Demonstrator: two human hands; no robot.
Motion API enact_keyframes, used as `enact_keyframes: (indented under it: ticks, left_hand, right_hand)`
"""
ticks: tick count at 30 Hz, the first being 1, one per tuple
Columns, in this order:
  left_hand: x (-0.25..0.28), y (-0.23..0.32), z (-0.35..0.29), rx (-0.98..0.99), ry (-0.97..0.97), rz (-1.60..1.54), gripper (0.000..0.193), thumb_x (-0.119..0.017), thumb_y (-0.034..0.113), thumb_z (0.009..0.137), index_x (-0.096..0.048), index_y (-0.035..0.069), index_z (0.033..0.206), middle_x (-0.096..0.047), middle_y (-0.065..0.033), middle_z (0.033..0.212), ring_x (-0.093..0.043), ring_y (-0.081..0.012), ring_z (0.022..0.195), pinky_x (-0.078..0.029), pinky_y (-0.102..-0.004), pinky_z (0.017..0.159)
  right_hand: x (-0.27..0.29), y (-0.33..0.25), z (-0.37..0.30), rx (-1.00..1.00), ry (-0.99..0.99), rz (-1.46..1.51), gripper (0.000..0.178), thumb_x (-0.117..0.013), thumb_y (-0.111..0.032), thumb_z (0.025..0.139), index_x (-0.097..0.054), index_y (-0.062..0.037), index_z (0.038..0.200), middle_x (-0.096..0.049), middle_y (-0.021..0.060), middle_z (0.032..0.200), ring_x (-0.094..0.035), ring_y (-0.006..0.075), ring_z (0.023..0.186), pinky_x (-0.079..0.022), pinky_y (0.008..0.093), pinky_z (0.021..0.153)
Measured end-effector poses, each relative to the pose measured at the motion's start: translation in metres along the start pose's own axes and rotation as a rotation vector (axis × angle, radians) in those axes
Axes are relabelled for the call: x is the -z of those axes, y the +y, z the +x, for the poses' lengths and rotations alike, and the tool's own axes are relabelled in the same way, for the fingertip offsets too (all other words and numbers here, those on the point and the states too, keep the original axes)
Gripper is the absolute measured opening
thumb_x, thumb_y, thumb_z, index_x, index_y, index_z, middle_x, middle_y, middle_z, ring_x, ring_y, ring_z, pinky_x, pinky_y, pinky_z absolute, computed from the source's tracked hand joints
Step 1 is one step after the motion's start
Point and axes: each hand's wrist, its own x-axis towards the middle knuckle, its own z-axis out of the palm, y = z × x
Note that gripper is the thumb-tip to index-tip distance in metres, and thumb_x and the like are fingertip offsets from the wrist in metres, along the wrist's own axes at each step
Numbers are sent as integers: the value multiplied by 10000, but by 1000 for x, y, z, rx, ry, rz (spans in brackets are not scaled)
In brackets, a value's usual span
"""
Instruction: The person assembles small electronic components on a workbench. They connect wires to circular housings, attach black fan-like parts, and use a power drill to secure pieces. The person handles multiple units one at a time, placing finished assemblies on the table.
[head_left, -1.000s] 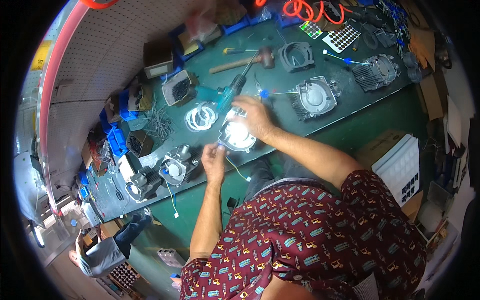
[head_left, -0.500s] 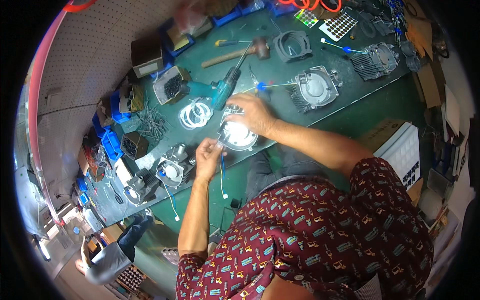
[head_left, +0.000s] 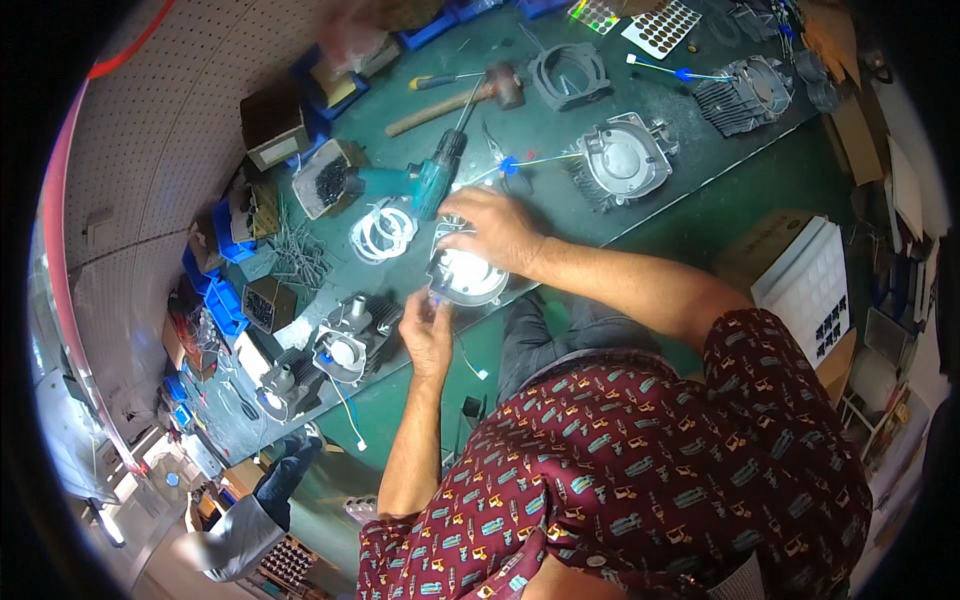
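A round cast-metal housing (head_left: 470, 284), shiny inside, is at the bench's front edge. My right hand (head_left: 492, 230) grips it from above, fingers curled over its far rim. At its lower left edge my left hand (head_left: 428, 335) is closed, fingertips pinching a thin cable where a bit of blue shows. The cable's white plug (head_left: 482, 375) hangs below the bench edge. Just beyond the housing lies a teal power screwdriver (head_left: 432, 187), its long bit pointing away. White ring gaskets (head_left: 384, 234) rest to the left of the housing.
Finished-looking housings with cables stand left (head_left: 342, 352) and right (head_left: 625, 160). A mallet (head_left: 503, 86) and a grey ring-shaped frame (head_left: 570, 76) lie farther back. A box of black screws (head_left: 328, 180), loose metal rods (head_left: 300, 255) and blue bins (head_left: 224, 305) line the left. Another person (head_left: 245, 535) is at lower left.
My left hand has shifted slightly right and down along the housing's edge. The hanging cable has swung to the right. My right hand keeps its hold, and the whole view has shifted a little.
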Motion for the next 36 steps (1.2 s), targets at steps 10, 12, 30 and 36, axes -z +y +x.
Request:
enact_keyframes:
  ticks: [10, 12, 30, 36]
  left_hand:
    - [1, 30, 7, 268, -61, -365, 234, -644, 23, 965, -614, -31, 1190, -700, -81, 1039, -665, -127, 862, -603, -310, 765]
    - [5, 28, 7, 337, -50, -444, 286, -653, 26, 959, -601, -46, 1231, -699, -104, 1041, -663, -141, 848, -602, -311, 758]
    - [-3, 44, 13, 212, 16, 19, 64, -590, 47, 1009, -598, -14, 1027, -666, -37, 887, -623, -88, 733, -589, -288, 634]
    - [0, 46, 10, 211, -19, -39, 62, -590, -4, 993, -594, -25, 1052, -665, -33, 909, -636, -93, 778, -595, -290, 680]
  right_hand:
    - [2, 12, -2, -14, 10, 23, 412, -816, -293, 785, -696, -15, 1065, -683, 118, 1090, -636, 314, 1072, -530, 412, 918]
    - [4, 11, -2, -13, 12, 26, 415, -815, -294, 785, -695, -14, 1068, -683, 117, 1090, -637, 312, 1072, -531, 410, 916]
    - [1, -1, -2, -67, 50, -15, 386, -805, -262, 781, -687, -41, 1074, -664, 87, 1077, -631, 297, 1043, -543, 413, 866]
    - [1, -5, -2, -78, 62, 1, 386, -825, -222, 752, -699, -38, 1066, -683, 102, 1084, -640, 300, 1028, -530, 398, 883]
